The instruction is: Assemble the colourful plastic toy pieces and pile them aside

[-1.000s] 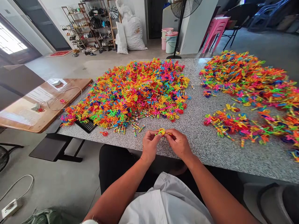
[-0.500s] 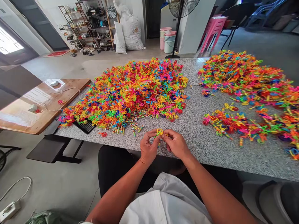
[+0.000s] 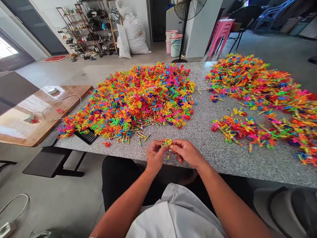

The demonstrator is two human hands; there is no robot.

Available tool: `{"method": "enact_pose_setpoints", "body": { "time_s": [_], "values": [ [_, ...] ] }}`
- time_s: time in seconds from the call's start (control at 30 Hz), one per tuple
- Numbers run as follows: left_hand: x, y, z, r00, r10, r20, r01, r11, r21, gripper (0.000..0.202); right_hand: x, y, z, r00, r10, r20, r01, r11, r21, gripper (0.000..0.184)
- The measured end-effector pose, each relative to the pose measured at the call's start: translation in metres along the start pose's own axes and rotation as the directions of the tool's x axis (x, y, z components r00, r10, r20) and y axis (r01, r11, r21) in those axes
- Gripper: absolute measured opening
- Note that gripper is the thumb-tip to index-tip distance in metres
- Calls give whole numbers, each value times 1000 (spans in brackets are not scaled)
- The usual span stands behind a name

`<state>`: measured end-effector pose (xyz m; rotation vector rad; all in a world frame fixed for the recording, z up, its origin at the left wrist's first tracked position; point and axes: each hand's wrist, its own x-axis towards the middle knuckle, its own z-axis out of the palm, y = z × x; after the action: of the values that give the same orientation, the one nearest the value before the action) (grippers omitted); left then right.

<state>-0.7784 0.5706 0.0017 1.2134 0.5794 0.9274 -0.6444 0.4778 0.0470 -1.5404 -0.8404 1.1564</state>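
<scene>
Looking down, I see the speckled table point(image 3: 210, 155) carrying a big heap of coloured plastic pieces point(image 3: 138, 99), with a second spread point(image 3: 260, 89) well off to the right. At the near edge my left hand point(image 3: 154, 157) and right hand point(image 3: 187, 152) pinch a small yellow ring point(image 3: 168, 142) between closed fingertips. A thin multicoloured stick point(image 3: 167, 158) hangs below; my fingers hide whether it joins the ring.

a home used for piecework; shoe rack point(image 3: 86, 26), stuffed sacks point(image 3: 135, 33), toy-part heaps point(image 3: 138, 96) on a granite table point(image 3: 205, 138)
</scene>
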Motion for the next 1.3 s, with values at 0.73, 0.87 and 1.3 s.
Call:
{"method": "enact_pose_setpoints", "body": {
  "time_s": [0.73,0.87,1.3],
  "values": [
    [9,13,-6,964,-256,68,257,966,-2,32,-2,21,7,993,-46,-105,36,995,-95,40],
    [14,26,-7,938,-337,88,332,941,67,42,-5,18,8,990,-115,-76,91,960,-264,33],
    [10,26,-12,928,-366,68,363,930,48,27,-7,12,20,963,-71,-260,3,967,-255,17]
  ]
}}
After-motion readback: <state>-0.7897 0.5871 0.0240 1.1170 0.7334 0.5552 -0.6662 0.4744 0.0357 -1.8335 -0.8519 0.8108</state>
